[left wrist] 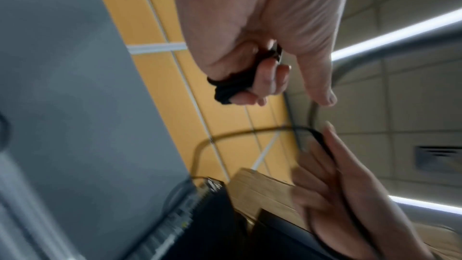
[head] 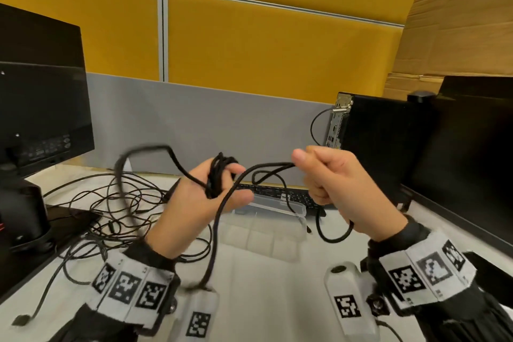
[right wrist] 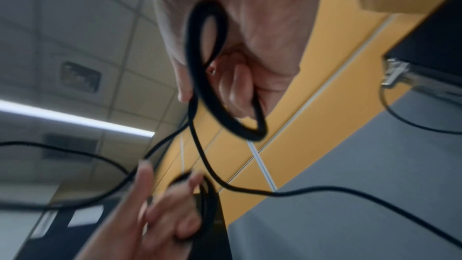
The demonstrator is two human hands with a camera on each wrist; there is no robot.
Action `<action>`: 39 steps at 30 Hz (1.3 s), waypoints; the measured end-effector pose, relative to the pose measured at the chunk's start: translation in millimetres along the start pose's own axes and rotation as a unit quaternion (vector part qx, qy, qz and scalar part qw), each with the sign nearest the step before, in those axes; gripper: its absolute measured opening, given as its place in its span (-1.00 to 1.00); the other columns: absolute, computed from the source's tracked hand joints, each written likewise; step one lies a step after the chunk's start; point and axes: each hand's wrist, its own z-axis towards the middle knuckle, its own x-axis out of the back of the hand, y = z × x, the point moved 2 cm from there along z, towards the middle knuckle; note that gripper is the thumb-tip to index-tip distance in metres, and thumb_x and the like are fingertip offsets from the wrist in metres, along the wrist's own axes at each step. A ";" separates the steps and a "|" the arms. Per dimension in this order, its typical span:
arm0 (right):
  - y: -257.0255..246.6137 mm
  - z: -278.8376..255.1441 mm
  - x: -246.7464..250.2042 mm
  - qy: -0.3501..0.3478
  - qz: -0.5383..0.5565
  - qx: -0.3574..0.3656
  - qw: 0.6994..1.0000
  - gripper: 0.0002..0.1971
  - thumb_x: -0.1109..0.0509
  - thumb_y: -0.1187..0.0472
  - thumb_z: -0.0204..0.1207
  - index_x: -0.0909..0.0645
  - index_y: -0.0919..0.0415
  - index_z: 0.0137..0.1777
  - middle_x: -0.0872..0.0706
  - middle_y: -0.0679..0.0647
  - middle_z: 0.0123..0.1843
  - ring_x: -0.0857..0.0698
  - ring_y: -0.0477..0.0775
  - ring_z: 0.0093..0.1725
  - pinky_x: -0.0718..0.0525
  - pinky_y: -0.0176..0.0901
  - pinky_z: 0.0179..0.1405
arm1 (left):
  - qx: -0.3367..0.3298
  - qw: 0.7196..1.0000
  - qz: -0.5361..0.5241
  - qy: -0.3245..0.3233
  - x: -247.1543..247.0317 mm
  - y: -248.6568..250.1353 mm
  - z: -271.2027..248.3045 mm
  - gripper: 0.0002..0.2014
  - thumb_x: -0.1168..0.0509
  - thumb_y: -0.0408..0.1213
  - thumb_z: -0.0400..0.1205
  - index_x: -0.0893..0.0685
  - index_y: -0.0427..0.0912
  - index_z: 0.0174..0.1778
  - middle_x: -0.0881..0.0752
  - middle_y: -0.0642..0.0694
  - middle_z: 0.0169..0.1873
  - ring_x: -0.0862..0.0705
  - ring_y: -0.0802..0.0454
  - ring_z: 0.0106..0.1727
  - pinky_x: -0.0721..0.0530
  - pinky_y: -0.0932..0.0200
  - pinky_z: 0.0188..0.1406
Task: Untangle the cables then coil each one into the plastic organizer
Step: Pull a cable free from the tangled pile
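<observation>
The black cable (head: 222, 172) is winding up above the desk: the left hand (head: 200, 197) is wearing the turns around its fingers, the right hand (head: 330, 178) is pinching the feed. Coiling step; next, more slack from the tangled pile (head: 116, 203), then into the clear organizer (head: 277, 203).

A white desk (head: 263, 286) runs from near to far. Behind it stands a low grey partition (head: 194, 125), and above that a wall of mustard-yellow fabric panels (head: 263, 44) split by pale metal strips (head: 162, 16). On the left sits a dark monitor (head: 41, 97), seen from the back. On the right a small black desktop computer (head: 380, 136) stands upright, ports facing out, with another dark screen (head: 472, 153) nearer. Flattened brown cardboard (head: 455, 28) leans in the far right corner. The wrist views show a tiled ceiling (left wrist: 405, 110) with long bright light strips (left wrist: 395, 33) and an air vent (left wrist: 437, 158).
</observation>
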 end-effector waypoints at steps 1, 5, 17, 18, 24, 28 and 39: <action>-2.9 0.5 -5.5 -0.006 -0.037 0.015 0.999 -0.58 -0.27 0.01 0.54 -0.31 0.20 -0.48 -0.25 -0.11 -0.55 -0.26 -0.19 -0.57 -0.32 -0.43 -0.53 | -0.022 1.000 -0.004 -0.006 -4.2 2.6 -0.1 -0.61 -0.60 -0.22 0.29 -0.63 -0.20 -0.05 -0.51 0.08 -0.51 -0.49 0.29 -0.49 -0.49 0.47 -0.42; -5.7 2.6 -15.7 -0.054 -0.147 0.035 0.987 -0.51 -0.23 -0.04 0.58 -0.37 0.39 -0.38 -0.26 -0.03 -0.49 -0.29 -0.18 -0.49 -0.29 -0.38 -0.45 | -0.058 0.995 -0.081 -0.006 -7.9 14.4 4.8 -0.55 -0.37 0.29 0.38 -0.72 -0.04 -0.13 -0.44 0.10 -0.60 -0.37 0.17 -0.53 -0.35 0.30 -0.47; -4.7 10.0 46.0 0.236 0.275 0.033 0.932 -0.64 -0.03 0.05 0.72 -0.42 0.11 -0.30 -0.18 -0.14 -0.63 -0.14 -0.12 -0.61 -0.30 -0.33 -0.59 | 0.145 0.980 -0.025 0.134 32.1 -45.8 30.6 -0.58 -0.02 -0.06 0.74 -0.52 -0.22 -0.34 -0.29 0.08 -0.75 -0.25 0.18 -0.68 -0.27 0.23 -0.50; -0.8 10.0 50.2 0.254 0.317 0.022 0.913 -0.66 -0.03 0.06 0.73 -0.44 0.10 -0.26 -0.17 -0.12 -0.65 -0.15 -0.13 -0.61 -0.33 -0.33 -0.58 | 0.157 0.978 -0.015 0.139 36.7 -52.5 30.8 -0.57 -0.01 -0.07 0.75 -0.49 -0.21 -0.38 -0.29 0.08 -0.76 -0.25 0.20 -0.70 -0.26 0.21 -0.50; 21.7 6.4 83.8 0.338 0.454 0.034 0.824 -0.74 -0.01 0.15 0.73 -0.45 0.09 -0.16 -0.26 -0.08 -0.61 -0.23 -0.17 -0.60 -0.31 -0.37 -0.56 | 0.208 0.955 0.024 0.208 76.5 -79.5 31.6 -0.56 -0.02 -0.07 0.75 -0.39 -0.16 -0.45 -0.30 0.06 -0.83 -0.25 0.25 -0.78 -0.28 0.34 -0.67; 55.9 3.2 123.9 0.416 0.463 -0.034 0.782 -0.67 0.08 0.17 0.71 -0.37 0.04 -0.27 -0.24 -0.06 -0.64 -0.22 -0.16 -0.64 -0.30 -0.36 -0.54 | 0.253 0.916 0.001 0.310 113.7 -86.6 18.8 -0.59 -0.06 0.00 0.73 -0.39 -0.11 -0.42 -0.35 0.10 -0.82 -0.34 0.22 -0.76 -0.34 0.39 -0.72; 115.0 -31.1 75.0 0.007 -0.074 -0.474 0.877 -0.66 -0.16 0.03 0.69 -0.56 0.30 0.18 -0.81 0.21 -0.06 -0.77 0.15 -0.23 -0.76 -0.04 -0.30 | 0.237 0.927 0.206 0.207 93.3 -73.3 21.2 -0.51 -0.06 0.09 0.69 -0.61 -0.21 -0.33 -0.50 -0.08 -0.56 -0.44 -0.03 -0.49 -0.41 0.10 -0.39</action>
